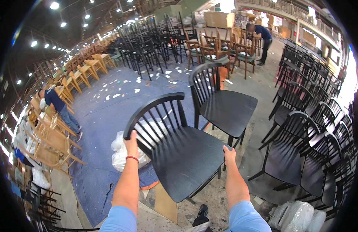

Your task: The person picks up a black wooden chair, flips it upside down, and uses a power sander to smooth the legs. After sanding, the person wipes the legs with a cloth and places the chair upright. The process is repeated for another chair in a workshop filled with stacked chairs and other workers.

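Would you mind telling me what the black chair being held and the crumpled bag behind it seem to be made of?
The black chair looks like wood painted matt black: turned spindles, a bent back rail, a faint sheen on the seat. The crumpled bag looks like thin clear plastic film, translucent and wrinkled.

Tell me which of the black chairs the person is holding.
The nearest black chair, in the middle foreground. The left hand grips its curved backrest and the right hand its seat edge; every other black chair stands untouched.
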Tool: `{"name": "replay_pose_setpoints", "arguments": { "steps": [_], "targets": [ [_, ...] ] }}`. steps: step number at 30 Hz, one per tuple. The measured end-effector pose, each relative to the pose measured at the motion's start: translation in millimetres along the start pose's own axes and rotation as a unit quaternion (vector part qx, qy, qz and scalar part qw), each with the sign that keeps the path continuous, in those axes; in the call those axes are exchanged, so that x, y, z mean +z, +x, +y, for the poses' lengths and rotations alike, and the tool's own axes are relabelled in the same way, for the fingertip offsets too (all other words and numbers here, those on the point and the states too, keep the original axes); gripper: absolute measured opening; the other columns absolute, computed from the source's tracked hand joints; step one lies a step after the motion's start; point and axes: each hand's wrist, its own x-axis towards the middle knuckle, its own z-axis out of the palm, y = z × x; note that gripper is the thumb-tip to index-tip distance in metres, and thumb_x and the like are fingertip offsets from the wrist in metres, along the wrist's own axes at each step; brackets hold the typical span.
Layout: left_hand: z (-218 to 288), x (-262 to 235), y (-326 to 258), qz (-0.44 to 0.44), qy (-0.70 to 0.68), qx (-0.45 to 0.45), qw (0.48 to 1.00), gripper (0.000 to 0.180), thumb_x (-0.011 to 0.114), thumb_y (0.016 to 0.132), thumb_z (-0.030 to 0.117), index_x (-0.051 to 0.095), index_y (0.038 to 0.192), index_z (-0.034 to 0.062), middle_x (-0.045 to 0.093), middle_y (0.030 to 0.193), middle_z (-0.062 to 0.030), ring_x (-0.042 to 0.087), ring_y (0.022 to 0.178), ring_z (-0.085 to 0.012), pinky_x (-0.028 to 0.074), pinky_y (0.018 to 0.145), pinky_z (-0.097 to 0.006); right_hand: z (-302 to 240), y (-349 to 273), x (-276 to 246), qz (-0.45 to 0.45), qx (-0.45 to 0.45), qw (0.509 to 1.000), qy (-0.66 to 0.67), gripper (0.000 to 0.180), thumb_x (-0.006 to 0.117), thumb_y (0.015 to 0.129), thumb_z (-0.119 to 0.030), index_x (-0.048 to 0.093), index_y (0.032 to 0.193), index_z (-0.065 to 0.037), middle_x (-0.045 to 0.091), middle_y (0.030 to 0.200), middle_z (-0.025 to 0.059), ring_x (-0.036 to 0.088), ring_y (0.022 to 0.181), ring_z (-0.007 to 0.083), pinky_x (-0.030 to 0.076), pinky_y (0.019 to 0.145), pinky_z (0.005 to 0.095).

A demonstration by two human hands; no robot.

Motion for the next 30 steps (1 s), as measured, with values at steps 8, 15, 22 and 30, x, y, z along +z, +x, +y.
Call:
{"name": "replay_pose_setpoints", "arguments": {
  "steps": [8,15,22,30],
  "targets": [
    [-25,-35,36,-0.059,-0.012,-0.08,0.995,0.048,0.054,0.09,0.061,0.057,0.08,0.0137,0.054,0.081,0.0031,0.048,0.077,-0.0086,0.037,0.072,-0.026,5,-27,-10,-0.008,-0.045,0.995,0.086,0.076,0.073,0.082,-0.034,0.041,0.137,0.008,0.059,0.118,0.0234,0.06,0.105,0.0299,0.05,0.088,0.0417],
    [-24,-206,17,-0.015,-0.147,-0.068,0.987,0.051,0.05,0.093,0.059,0.051,0.077,0.0101,0.051,0.077,-0.0018,0.05,0.08,-0.0154,0.038,0.085,-0.032,46,-221,-19,0.01,-0.09,0.994,-0.068,0.049,0.07,0.084,-0.032,0.06,0.114,0.007,0.067,0.096,0.0134,0.062,0.089,0.0183,0.049,0.076,0.031],
    [-27,-309,1,-0.038,-0.329,-0.073,0.941,0.038,0.058,0.095,0.043,0.05,0.077,0.0102,0.049,0.075,-0.002,0.048,0.075,-0.0159,0.041,0.078,-0.033,53,-370,-49,-0.133,-0.135,0.926,-0.327,0.055,0.072,0.076,-0.042,0.064,0.107,0.003,0.07,0.093,0.0137,0.067,0.082,0.0257,0.053,0.075,0.0358],
    [44,-244,-25,-0.107,-0.341,-0.04,0.933,0.032,0.062,0.093,0.029,0.048,0.069,0.0131,0.042,0.065,0.0034,0.041,0.064,-0.0094,0.036,0.064,-0.027,123,-498,-112,0.04,-0.048,0.958,-0.281,0.059,0.076,0.075,-0.046,0.068,0.103,0.005,0.071,0.087,0.0147,0.069,0.079,0.025,0.052,0.073,0.0372]
  ]
}}
